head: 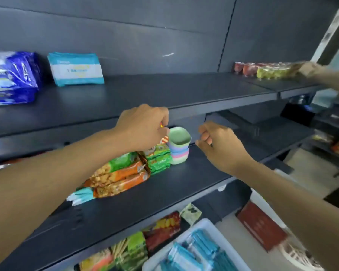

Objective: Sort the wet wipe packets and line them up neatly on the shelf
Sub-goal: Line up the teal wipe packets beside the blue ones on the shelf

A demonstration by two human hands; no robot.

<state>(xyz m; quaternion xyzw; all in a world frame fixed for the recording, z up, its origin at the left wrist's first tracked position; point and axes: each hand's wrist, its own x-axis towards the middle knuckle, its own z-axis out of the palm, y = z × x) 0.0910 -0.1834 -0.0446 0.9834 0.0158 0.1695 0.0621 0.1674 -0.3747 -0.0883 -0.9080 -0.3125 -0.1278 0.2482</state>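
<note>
Dark grey metal shelf (164, 90), teal-and-white wipe packet (75, 69), deep blue plastic packs (18, 77), orange snack bags (117, 178), pastel-striped stacked cups (179, 149).

Two wipe packets (75, 69) stand upper left on the top shelf (145, 90) — snack packs (121, 173) left of stacked cups (179, 148) on the shelf below.

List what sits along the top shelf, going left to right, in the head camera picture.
Dark blue wipe packs → light teal wipe packet → a long bare stretch of the top shelf → red and yellow-green wrapped cups → another person's hand touching that row.
</note>
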